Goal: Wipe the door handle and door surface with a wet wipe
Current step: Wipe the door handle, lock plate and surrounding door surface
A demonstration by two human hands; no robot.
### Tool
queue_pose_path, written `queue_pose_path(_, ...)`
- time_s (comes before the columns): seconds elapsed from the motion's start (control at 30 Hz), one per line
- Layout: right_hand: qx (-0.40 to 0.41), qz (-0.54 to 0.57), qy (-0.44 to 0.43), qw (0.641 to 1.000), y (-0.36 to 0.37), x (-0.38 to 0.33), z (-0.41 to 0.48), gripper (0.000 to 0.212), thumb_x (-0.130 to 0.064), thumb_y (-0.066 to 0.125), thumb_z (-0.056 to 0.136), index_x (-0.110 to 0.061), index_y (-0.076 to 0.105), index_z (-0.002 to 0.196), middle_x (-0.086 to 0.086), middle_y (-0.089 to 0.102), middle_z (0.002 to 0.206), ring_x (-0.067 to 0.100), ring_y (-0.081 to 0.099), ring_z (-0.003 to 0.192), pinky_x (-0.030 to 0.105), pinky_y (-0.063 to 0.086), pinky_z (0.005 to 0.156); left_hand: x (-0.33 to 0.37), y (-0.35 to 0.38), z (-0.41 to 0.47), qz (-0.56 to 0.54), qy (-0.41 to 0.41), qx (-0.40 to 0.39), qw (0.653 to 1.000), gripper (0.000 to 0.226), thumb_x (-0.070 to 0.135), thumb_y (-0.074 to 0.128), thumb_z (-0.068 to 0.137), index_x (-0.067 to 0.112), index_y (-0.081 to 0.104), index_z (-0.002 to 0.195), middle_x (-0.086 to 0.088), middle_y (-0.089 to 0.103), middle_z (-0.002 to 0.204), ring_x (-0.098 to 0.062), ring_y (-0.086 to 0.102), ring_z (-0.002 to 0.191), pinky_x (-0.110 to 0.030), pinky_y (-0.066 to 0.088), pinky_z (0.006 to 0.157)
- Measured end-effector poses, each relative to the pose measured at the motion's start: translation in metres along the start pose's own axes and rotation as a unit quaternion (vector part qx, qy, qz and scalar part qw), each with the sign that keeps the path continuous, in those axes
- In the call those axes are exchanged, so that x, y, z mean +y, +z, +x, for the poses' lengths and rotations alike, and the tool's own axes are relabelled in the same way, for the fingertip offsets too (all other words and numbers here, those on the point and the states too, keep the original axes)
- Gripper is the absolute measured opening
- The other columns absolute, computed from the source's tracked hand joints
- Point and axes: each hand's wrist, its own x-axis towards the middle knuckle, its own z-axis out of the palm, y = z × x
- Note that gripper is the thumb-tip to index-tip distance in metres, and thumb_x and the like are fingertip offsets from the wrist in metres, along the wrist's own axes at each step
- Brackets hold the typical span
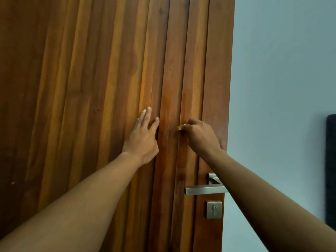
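A brown wooden door (91,88) with vertical slats fills most of the view. My left hand (143,135) lies flat against it with straight fingers, left of a groove. My right hand (200,137) is curled and presses a small wet wipe (181,127) against a slat near the door's right edge; only a pale corner of the wipe shows past the fingers. A darker damp streak runs along the slats above and below that hand. The silver lever handle (203,190) sits lower down, partly behind my right forearm, with a square keyhole plate (214,209) beneath it.
To the right of the door's edge is a pale blue-grey wall (281,88). A dark flat object (331,170) hangs at the far right border of the view.
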Motion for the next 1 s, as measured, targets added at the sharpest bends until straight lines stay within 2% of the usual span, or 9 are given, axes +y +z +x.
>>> queue_pose_path(0.1,-0.029,-0.025,-0.032,0.999,0.010,-0.006,-0.019,0.018,-0.018,0.061,0.091,-0.017,0.071,0.107,0.001,0.061,0.093,0.016,0.060,0.079,0.032,0.055,0.068,-0.002,0.001,0.001,0.005,0.005,0.003,1.000,0.067,0.019,0.043,0.099,0.020,0.012,0.158,-0.006,-0.023,0.164,-0.023,-0.020,0.151,-0.039,0.011,0.122)
queue_pose_path(0.23,-0.105,-0.033,-0.084,0.990,0.018,-0.010,-0.044,0.023,-0.012,0.063,0.087,-0.017,0.070,0.109,0.001,0.058,0.091,0.018,0.057,0.073,0.034,0.053,0.060,-0.001,0.001,0.001,0.008,0.001,0.005,1.000,0.068,0.019,0.044,0.099,0.020,0.011,0.158,-0.008,-0.022,0.164,-0.024,-0.019,0.151,-0.039,0.009,0.123)
queue_pose_path(0.4,-0.181,-0.014,-0.159,0.970,0.019,-0.007,-0.058,0.019,-0.013,0.061,0.090,-0.017,0.072,0.104,-0.001,0.057,0.086,0.014,0.059,0.069,0.022,0.046,0.055,0.000,0.002,0.000,0.011,-0.001,0.000,1.000,0.069,0.018,0.044,0.098,0.020,0.010,0.158,-0.008,-0.023,0.164,-0.024,-0.020,0.150,-0.040,0.008,0.124)
queue_pose_path(0.5,-0.201,-0.031,-0.181,0.962,0.019,-0.006,-0.056,0.019,-0.014,0.058,0.092,-0.014,0.072,0.104,0.000,0.057,0.091,0.015,0.059,0.076,0.025,0.051,0.061,0.001,0.002,0.000,0.004,-0.006,0.004,1.000,0.069,0.016,0.045,0.098,0.020,0.012,0.158,-0.007,-0.022,0.164,-0.024,-0.020,0.150,-0.040,0.007,0.124)
queue_pose_path(0.67,-0.235,-0.047,-0.239,0.941,0.017,-0.004,-0.055,0.025,-0.008,0.053,0.093,-0.011,0.070,0.111,0.005,0.062,0.105,0.017,0.062,0.095,0.023,0.051,0.071,0.001,0.000,-0.001,0.000,-0.003,-0.001,1.000,0.068,0.018,0.045,0.098,0.020,0.012,0.158,-0.007,-0.022,0.164,-0.024,-0.020,0.151,-0.040,0.009,0.123)
queue_pose_path(0.77,-0.264,-0.061,-0.267,0.925,0.019,-0.004,-0.057,0.027,-0.007,0.050,0.093,-0.011,0.070,0.111,0.006,0.063,0.115,0.019,0.062,0.106,0.030,0.057,0.079,0.000,-0.001,-0.002,0.000,-0.002,-0.004,1.000,0.068,0.019,0.044,0.099,0.021,0.011,0.158,-0.006,-0.023,0.164,-0.023,-0.020,0.151,-0.040,0.011,0.122)
queue_pose_path(0.93,-0.288,-0.091,-0.280,0.911,0.019,-0.010,-0.056,0.027,-0.006,0.048,0.094,-0.010,0.069,0.111,0.007,0.063,0.117,0.022,0.062,0.109,0.033,0.057,0.081,0.001,0.000,-0.004,-0.005,-0.003,-0.020,1.000,0.069,0.018,0.042,0.099,0.019,0.007,0.158,-0.007,-0.025,0.163,-0.023,-0.021,0.150,-0.039,0.003,0.122)
queue_pose_path(1.0,-0.288,-0.097,-0.275,0.912,0.018,-0.012,-0.057,0.027,-0.006,0.049,0.093,-0.009,0.069,0.110,0.007,0.062,0.117,0.022,0.062,0.108,0.033,0.057,0.082,0.001,0.003,-0.012,-0.015,-0.002,-0.032,0.999,0.071,0.015,0.041,0.099,0.018,0.004,0.158,-0.007,-0.026,0.163,-0.023,-0.021,0.150,-0.042,0.005,0.125)
